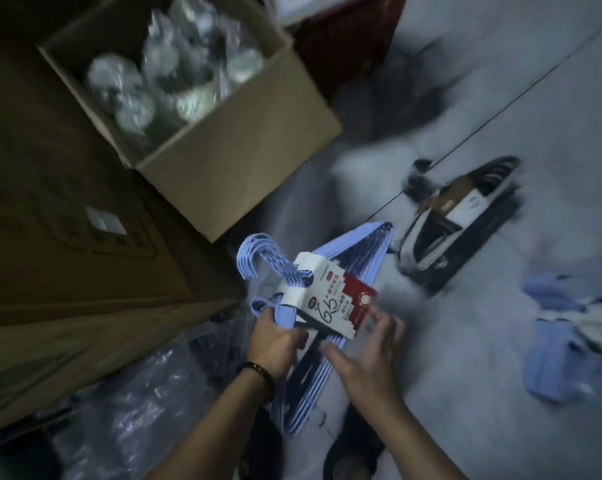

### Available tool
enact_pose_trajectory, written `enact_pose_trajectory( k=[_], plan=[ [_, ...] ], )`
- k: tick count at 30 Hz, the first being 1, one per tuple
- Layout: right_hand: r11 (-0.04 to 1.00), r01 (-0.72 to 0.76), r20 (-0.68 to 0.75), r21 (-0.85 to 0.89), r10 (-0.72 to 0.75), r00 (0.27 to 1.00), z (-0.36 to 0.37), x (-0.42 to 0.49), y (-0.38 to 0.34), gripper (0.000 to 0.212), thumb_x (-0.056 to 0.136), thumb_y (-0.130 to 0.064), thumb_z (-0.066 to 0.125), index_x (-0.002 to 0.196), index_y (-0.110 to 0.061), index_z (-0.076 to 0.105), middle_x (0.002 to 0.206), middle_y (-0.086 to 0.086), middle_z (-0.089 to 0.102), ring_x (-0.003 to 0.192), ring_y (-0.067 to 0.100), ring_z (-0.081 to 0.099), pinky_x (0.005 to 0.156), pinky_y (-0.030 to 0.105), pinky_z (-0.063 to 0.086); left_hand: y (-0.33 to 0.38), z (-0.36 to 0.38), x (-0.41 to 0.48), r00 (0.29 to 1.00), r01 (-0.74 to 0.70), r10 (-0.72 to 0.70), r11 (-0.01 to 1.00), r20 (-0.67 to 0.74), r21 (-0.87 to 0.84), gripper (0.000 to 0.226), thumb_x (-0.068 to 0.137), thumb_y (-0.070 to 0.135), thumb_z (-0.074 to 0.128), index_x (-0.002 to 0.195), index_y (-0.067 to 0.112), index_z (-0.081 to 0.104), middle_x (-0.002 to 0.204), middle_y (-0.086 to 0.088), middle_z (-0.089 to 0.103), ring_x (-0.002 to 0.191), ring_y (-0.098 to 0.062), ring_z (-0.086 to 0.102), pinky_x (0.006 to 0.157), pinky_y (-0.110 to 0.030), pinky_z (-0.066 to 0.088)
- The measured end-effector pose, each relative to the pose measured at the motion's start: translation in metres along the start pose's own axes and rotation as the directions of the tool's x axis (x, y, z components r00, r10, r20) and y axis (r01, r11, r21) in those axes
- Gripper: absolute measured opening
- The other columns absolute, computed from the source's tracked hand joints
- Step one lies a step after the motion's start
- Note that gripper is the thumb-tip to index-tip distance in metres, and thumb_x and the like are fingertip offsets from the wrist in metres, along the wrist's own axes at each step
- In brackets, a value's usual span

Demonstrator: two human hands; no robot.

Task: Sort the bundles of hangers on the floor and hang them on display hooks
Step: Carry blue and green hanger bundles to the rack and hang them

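Two bundles of light blue hangers (356,251) with white and red card sleeves are held above the floor, hooks to the upper left. My left hand (275,341) grips them from the left, just below the hooks. My right hand (365,355) holds the lower arm of the bundles, fingers touching the card sleeve marked "65". A black and white hanger bundle (466,216) with a brown card lies on the floor to the upper right. More light blue hangers (569,341) lie blurred at the right edge.
An open cardboard box (244,168) of plastic-wrapped goods sits at upper left beside a large closed carton (67,237). Crumpled clear plastic (130,410) covers the floor at lower left. Grey tiled floor (466,393) spreads to the right. My dark shoes (355,445) show below.
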State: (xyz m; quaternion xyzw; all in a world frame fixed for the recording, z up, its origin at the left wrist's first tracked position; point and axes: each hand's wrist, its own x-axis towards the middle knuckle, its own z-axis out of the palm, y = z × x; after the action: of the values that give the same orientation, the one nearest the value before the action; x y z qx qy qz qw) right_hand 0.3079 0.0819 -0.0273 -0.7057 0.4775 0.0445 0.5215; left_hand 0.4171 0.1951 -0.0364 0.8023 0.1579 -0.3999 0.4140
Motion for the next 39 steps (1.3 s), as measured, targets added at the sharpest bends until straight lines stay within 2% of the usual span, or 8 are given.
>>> enact_pose_trajectory(
  k=[4, 12, 23, 29, 31, 34, 37, 39],
  plan=[
    [0.947, 0.244, -0.270, -0.210, -0.296, 0.916, -0.124, -0.042, -0.089, 0.097, 0.057, -0.035, 0.097, 0.133, -0.018, 0.039, 0.130, -0.004, 0.032, 0.126, 0.033, 0.041, 0.105, 0.051, 0.045, 0.092, -0.031, -0.100, 0.975, -0.201, 0.184, 0.969, 0.123, 0.141, 0.058, 0.049, 0.025, 0.069, 0.106, 0.016, 0.061, 0.086, -0.001, 0.069, 0.071, -0.012, 0.061, 0.051, -0.017, 0.046],
    [0.529, 0.353, 0.212, -0.772, -0.310, 0.927, -0.318, -0.181, -0.265, 0.123, 0.060, -0.080, 0.067, 0.161, -0.032, 0.014, 0.170, -0.001, 0.007, 0.158, 0.021, 0.005, 0.122, 0.056, 0.010, 0.243, -0.089, -0.286, 0.665, -0.745, 0.500, 0.485, 0.555, 0.458, 0.061, 0.065, 0.060, 0.076, 0.115, 0.036, 0.050, 0.106, 0.013, 0.072, 0.095, -0.013, 0.069, 0.085, -0.041, 0.057],
    [0.905, 0.173, -0.134, -0.390, -0.241, 0.961, -0.459, -0.461, -0.301, 0.089, 0.055, -0.059, 0.094, 0.135, -0.039, 0.059, 0.135, -0.026, 0.061, 0.120, 0.000, 0.059, 0.110, 0.030, 0.047, 0.367, -0.076, -0.556, 0.058, -0.936, 0.370, -0.302, 0.927, 0.179, 0.050, 0.061, 0.049, 0.073, 0.100, 0.033, 0.046, 0.093, 0.007, 0.068, 0.086, -0.024, 0.066, 0.073, -0.042, 0.054],
    [0.981, 0.176, -0.617, -0.079, -0.187, 0.764, -0.507, -0.586, -0.249, 0.053, 0.060, -0.029, 0.098, 0.100, -0.034, 0.064, 0.097, -0.022, 0.069, 0.086, -0.012, 0.064, 0.078, 0.018, 0.050, 0.342, -0.024, -0.681, -0.373, -0.819, 0.639, -0.568, 0.673, 0.085, 0.071, 0.066, 0.051, 0.063, 0.133, 0.027, 0.059, 0.130, -0.005, 0.061, 0.121, -0.034, 0.056, 0.103, -0.047, 0.047],
    [0.973, 0.227, -0.745, 0.045, -0.119, 0.656, -0.524, -0.626, -0.229, 0.043, 0.066, -0.018, 0.097, 0.091, -0.028, 0.064, 0.095, -0.015, 0.069, 0.079, -0.006, 0.065, 0.065, 0.013, 0.049, 0.310, -0.011, -0.721, -0.510, -0.832, 0.765, -0.555, 0.393, 0.000, 0.057, 0.067, 0.035, 0.070, 0.120, 0.018, 0.064, 0.125, -0.009, 0.058, 0.119, -0.035, 0.050, 0.100, -0.050, 0.042],
    [0.885, 0.385, -0.856, 0.262, 0.029, 0.516, -0.549, -0.683, -0.197, 0.037, 0.073, -0.004, 0.091, 0.102, -0.016, 0.070, 0.096, -0.004, 0.073, 0.075, -0.001, 0.071, 0.058, 0.014, 0.053, 0.264, 0.029, -0.773, -0.389, -0.899, 0.896, -0.318, 0.215, -0.302, 0.043, 0.071, 0.037, 0.069, 0.102, 0.011, 0.056, 0.106, -0.007, 0.051, 0.101, -0.032, 0.049, 0.088, -0.049, 0.040],
    [0.755, 0.543, -0.912, 0.367, 0.179, 0.368, -0.572, -0.728, -0.164, 0.030, 0.076, -0.003, 0.087, 0.101, -0.010, 0.072, 0.092, 0.004, 0.080, 0.084, 0.021, 0.077, 0.071, 0.033, 0.062, 0.242, 0.069, -0.846, -0.024, -0.822, 0.850, 0.282, 0.526, -0.495, 0.068, 0.070, 0.057, 0.078, 0.114, 0.018, 0.044, 0.114, -0.005, 0.048, 0.101, -0.025, 0.053, 0.087, -0.049, 0.050],
    [0.623, 0.653, -0.900, 0.430, 0.245, 0.360, -0.587, -0.752, -0.137, 0.039, 0.072, -0.007, 0.087, 0.108, -0.002, 0.073, 0.096, 0.013, 0.080, 0.088, 0.033, 0.077, 0.075, 0.041, 0.061, 0.238, 0.087, -0.900, -0.011, -0.584, 0.584, 0.656, 0.812, -0.479, 0.065, 0.075, 0.051, 0.086, 0.120, 0.022, 0.049, 0.114, -0.003, 0.063, 0.096, -0.020, 0.062, 0.079, -0.038, 0.052]
  ],
)
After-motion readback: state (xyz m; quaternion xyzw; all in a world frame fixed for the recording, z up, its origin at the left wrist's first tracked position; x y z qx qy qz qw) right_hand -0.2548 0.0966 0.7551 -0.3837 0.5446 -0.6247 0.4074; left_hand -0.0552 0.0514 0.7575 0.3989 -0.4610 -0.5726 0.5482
